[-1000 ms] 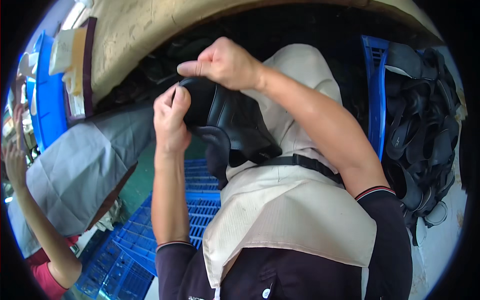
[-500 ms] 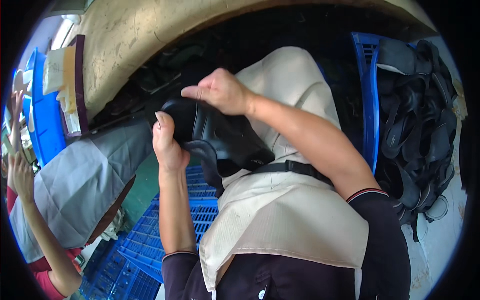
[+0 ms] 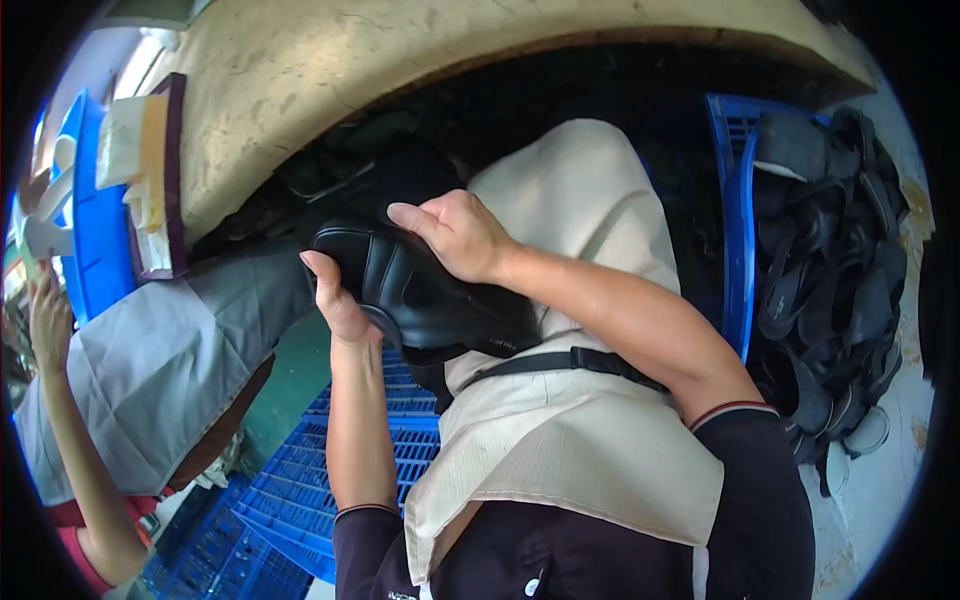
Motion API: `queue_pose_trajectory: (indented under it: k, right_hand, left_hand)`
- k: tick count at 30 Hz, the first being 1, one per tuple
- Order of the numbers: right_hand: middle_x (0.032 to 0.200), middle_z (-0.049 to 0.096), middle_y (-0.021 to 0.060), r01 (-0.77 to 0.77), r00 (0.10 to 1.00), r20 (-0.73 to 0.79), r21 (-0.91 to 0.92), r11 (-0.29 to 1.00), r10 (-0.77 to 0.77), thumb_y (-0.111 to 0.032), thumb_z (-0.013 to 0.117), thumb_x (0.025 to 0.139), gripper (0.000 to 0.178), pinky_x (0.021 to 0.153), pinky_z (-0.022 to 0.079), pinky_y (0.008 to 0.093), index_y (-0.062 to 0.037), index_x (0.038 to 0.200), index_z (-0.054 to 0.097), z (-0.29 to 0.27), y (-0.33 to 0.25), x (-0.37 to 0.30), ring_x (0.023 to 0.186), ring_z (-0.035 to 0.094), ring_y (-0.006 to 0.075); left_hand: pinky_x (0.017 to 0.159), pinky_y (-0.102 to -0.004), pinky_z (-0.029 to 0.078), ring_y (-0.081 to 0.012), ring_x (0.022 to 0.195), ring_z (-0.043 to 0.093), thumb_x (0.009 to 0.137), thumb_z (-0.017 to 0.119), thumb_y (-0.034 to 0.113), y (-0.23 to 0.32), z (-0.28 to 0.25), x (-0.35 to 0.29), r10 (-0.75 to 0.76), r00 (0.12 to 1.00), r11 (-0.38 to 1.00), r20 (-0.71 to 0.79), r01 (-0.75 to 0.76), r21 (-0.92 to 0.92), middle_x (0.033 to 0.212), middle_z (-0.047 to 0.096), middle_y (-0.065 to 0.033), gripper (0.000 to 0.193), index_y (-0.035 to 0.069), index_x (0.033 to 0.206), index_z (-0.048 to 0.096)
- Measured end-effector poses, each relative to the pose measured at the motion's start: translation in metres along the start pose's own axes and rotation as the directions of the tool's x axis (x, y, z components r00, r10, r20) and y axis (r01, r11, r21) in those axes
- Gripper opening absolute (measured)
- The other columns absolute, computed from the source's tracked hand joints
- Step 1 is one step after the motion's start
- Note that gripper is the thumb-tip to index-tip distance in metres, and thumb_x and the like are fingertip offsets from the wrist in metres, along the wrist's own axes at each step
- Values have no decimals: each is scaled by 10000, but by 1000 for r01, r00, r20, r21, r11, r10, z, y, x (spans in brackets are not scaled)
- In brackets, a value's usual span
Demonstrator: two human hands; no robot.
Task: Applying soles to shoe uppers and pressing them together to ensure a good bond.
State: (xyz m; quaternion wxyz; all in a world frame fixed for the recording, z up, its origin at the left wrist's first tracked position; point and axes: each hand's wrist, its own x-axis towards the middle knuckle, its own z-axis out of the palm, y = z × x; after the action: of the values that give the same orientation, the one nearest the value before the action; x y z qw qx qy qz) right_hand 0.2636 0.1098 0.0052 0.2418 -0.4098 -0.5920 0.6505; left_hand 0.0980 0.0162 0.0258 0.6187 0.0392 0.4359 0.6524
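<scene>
A black leather sandal (image 3: 410, 290) with a broad upper lies over my lap, its toe end toward the upper left. At its left side is my left hand (image 3: 342, 305), gripping it with the thumb up along the edge and the other fingers hidden underneath. My right hand (image 3: 462, 237) is closed on the far side of the upper, thumb stretched along its top; its fingertips are out of sight. Beneath the sandal is my cream apron (image 3: 580, 420), with a black strap (image 3: 600, 360) across it.
On the right, a blue crate (image 3: 741, 230) stands beside a heap of black sandals (image 3: 830, 270). Blue plastic crates (image 3: 290, 490) sit at lower left. A curved beige tabletop (image 3: 330, 60) runs ahead. A co-worker's arm (image 3: 85, 440) and grey apron (image 3: 180, 350) are at left.
The sandal and both hands sit slightly lower in view. My right hand has come down closer against the upper, its thumb now along the sandal. The co-worker's hands have shifted.
</scene>
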Motion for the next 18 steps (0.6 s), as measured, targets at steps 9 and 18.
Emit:
queue_pose_trajectory:
  k: [9, 18]
  right_hand:
    - [626, 508, -44, -277, 812, 532, -15, 961, 242, -142, 780, 887, 204, 578, 382, 244, -47, 748, 665, -21, -59, -40, 590, 410, 81]
    - [606, 515, -27, -445, 606, 673, -155, 882, 424, -94, 871, 755, 269, 528, 372, 234, -44, 679, 619, -2, -35, -23, 531, 391, 88]
  left_hand:
    - [823, -341, 575, -228, 866, 720, 885, 484, 827, 56, -55, 23, -230, 959, 971, 166, 237, -26, 1055, 738, -146, 897, -8, 1148, 680]
    - [761, -315, 596, -216, 787, 732, 879, 470, 836, 52, -90, 6, -200, 972, 946, 120, 223, -233, 987, 750, -144, 916, -14, 1151, 675]
